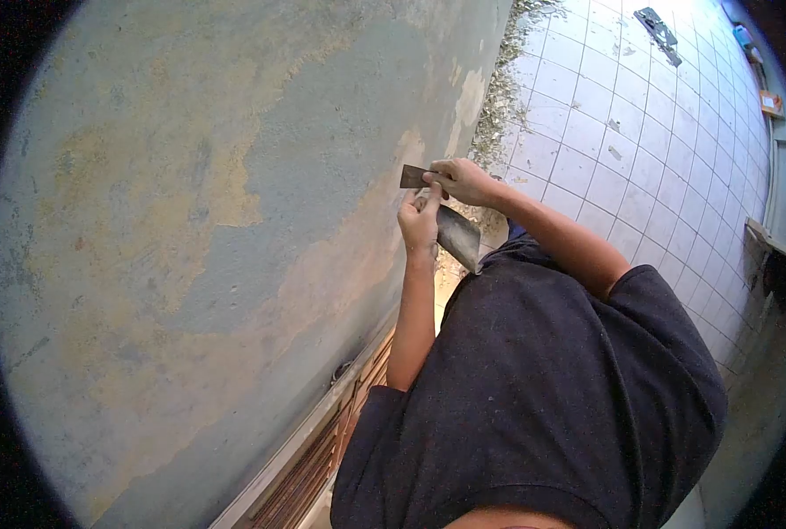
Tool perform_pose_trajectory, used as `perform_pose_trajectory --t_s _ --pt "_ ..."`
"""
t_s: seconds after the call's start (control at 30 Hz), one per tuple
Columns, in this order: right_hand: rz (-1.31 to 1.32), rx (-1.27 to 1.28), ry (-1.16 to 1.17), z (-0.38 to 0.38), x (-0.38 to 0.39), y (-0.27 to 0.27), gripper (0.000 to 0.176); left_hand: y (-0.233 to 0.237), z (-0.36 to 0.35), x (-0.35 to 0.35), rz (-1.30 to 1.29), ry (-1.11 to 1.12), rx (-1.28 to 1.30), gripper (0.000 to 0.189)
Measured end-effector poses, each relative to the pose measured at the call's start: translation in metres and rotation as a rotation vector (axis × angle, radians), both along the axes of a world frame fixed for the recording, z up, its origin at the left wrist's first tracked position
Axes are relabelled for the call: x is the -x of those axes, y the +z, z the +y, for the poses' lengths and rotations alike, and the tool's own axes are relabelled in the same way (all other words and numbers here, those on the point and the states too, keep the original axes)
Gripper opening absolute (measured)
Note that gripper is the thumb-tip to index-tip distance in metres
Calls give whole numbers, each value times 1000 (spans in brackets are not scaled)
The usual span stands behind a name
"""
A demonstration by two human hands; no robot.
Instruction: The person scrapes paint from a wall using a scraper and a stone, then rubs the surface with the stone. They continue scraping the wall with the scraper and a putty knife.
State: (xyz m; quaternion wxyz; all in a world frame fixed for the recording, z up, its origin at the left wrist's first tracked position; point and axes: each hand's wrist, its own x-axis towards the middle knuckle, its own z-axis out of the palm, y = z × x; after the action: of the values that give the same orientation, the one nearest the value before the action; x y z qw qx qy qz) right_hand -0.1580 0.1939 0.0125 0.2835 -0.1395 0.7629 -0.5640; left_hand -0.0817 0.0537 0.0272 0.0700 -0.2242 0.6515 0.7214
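My right hand (pixel 465 183) is closed around the handle end of a small putty knife (pixel 413 177), whose flat dark blade points left toward the wall. My left hand (pixel 419 227) is right beside it, fingers pinched close to the putty knife. A wider grey flat metal blade (pixel 460 236), like a broad scraper, sticks out from my left hand toward my body; its handle is hidden by the fingers. Both hands are held in front of the wall (pixel 314 167), which shows patches of grey-blue, yellowish and pale beige where its coating has come off.
Flakes of scraped coating (pixel 501 110) lie along the foot of the wall on the white tiled floor (pixel 618 132). A dark flat object (pixel 658 36) lies on the tiles farther off. Brown wooden slats (pixel 322 450) run along the lower left. An orange box (pixel 771 103) is at the right.
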Motion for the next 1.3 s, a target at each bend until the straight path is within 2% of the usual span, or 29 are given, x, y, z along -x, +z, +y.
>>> perform_pose_trajectory --t_s 0.1,0.13,0.2,0.27,0.53,0.57,0.63,0.8,0.87,0.9,0.93,1.0,1.03,1.13,1.17,1.2,1.27,1.3 --pt "100 48 -103 -11 1 0 41 16 5 9 -57 243 -8 28" --pt "100 50 -101 -15 0 -6 41 12 4 12 -57 244 -6 28" --pt "268 22 -198 -23 -2 -15 43 0 -1 14 -14 215 -4 30" --pt "249 21 -194 -26 0 -20 43 -16 0 18 22 268 35 30" --pt "307 46 -256 -32 0 -3 37 11 16 18 152 425 226 32" --pt "283 25 -251 -30 -1 1 37 12 18 18 153 420 221 32" --pt "289 3 -243 -28 -4 0 36 8 23 16 103 513 47 32" --pt "338 2 -254 -30 1 -22 36 -13 15 26 85 454 95 30" --pt "236 -26 -262 -30 3 -30 35 -26 9 28 12 339 319 30" --pt "303 -4 -289 -31 2 -26 33 -21 16 31 165 425 153 31" --pt "433 -6 -293 -33 6 -22 32 -16 21 33 160 419 148 31" --pt "392 -22 -256 -28 4 -15 33 1 23 27 111 475 32 32" --pt "394 -18 -254 -30 4 -19 33 7 26 25 133 458 186 32" --pt "392 11 -257 -33 5 -23 33 -5 21 32 18 472 107 33" --pt "413 11 -264 -36 8 -22 33 -6 16 28 132 381 258 33" --pt "425 6 -274 -36 7 -19 32 3 19 29 134 378 255 33" --pt "403 14 -266 -32 3 -9 33 15 26 24 125 508 -11 34" --pt "396 4 -233 -31 3 -13 33 15 28 23 108 533 1 33"
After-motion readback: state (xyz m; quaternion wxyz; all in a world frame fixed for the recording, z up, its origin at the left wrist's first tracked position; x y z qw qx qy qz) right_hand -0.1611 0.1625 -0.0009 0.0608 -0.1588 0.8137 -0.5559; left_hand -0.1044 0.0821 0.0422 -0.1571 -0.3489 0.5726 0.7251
